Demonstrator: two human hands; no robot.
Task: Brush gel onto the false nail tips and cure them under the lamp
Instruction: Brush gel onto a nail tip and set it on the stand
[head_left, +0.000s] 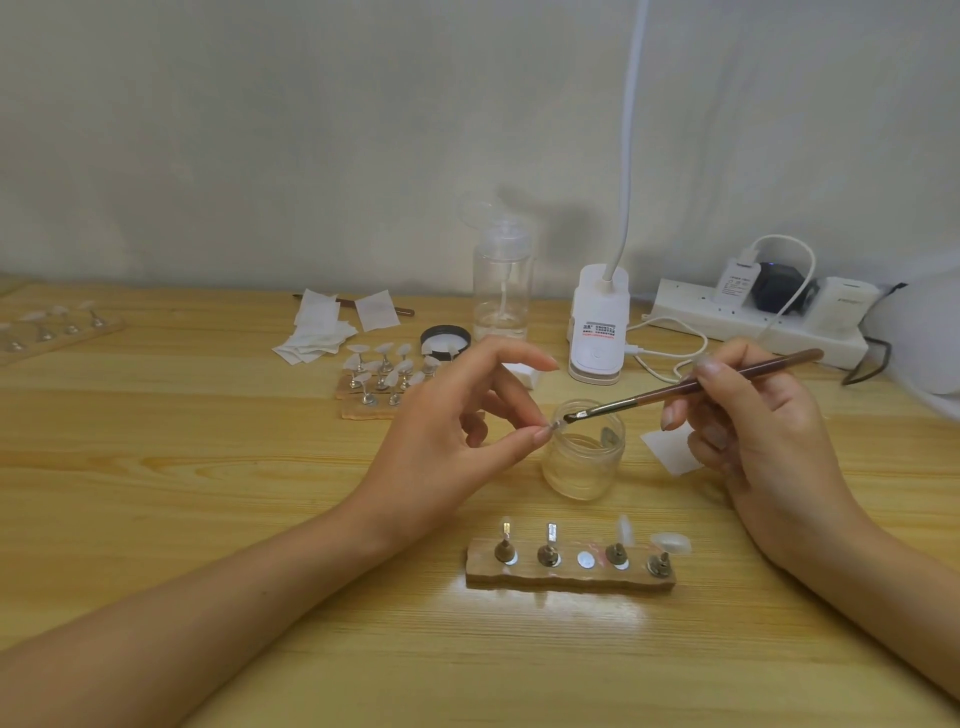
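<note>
A false nail tip (555, 426) is being pinched between thumb and forefinger of the left hand (452, 426), just over the rim of the open gel jar (584, 462) near the middle of the table (208, 467). The brush (691, 384) is being gripped pen-fashion by the right hand (753, 415), its long axis slanting down leftward, the bristles being laid against the tip. The lamp (597, 322) is standing toward the far edge, straight beyond the jar.

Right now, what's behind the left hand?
Wooden stands with nail tips on holders, and a black lid; the left hand hides part of the stands.
</note>
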